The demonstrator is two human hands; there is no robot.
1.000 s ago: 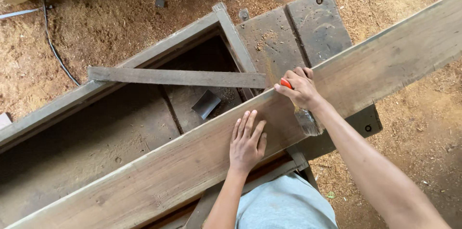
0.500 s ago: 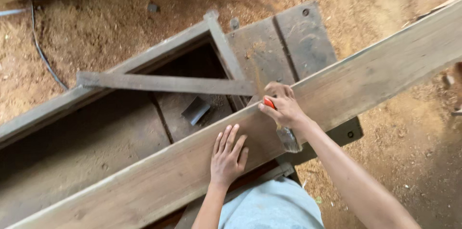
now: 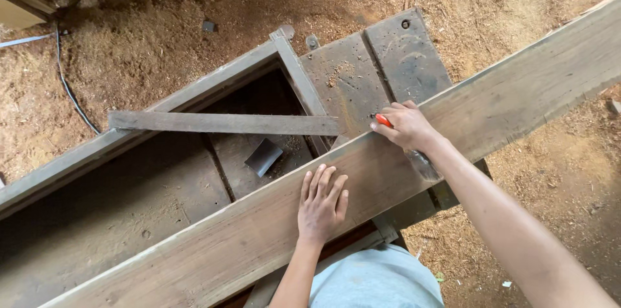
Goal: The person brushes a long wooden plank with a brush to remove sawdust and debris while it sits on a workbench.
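Note:
A long wooden plank [image 3: 517,94] lies diagonally across a worn wooden workbench frame [image 3: 194,94]. My left hand [image 3: 321,203] rests flat on the plank with its fingers spread, pressing on its middle. My right hand [image 3: 409,128] is closed around a small red-tipped tool, likely a pencil [image 3: 383,120], at the plank's far edge. A shiny metal blade [image 3: 424,164] lies on the plank under my right wrist; what it belongs to is hidden by the arm.
A thin wooden strip [image 3: 220,123] lies crosswise over the open bench frame. A small dark block [image 3: 263,156] sits inside the frame. A black cable [image 3: 70,88] runs over the sawdust-covered ground [image 3: 162,17] at the left. Two flat bench boards [image 3: 388,62] lie behind the plank.
The view has shifted slightly. Both hands stay on the plank; my right hand with the red tool stays at the far edge, and my left hand keeps pressing flat.

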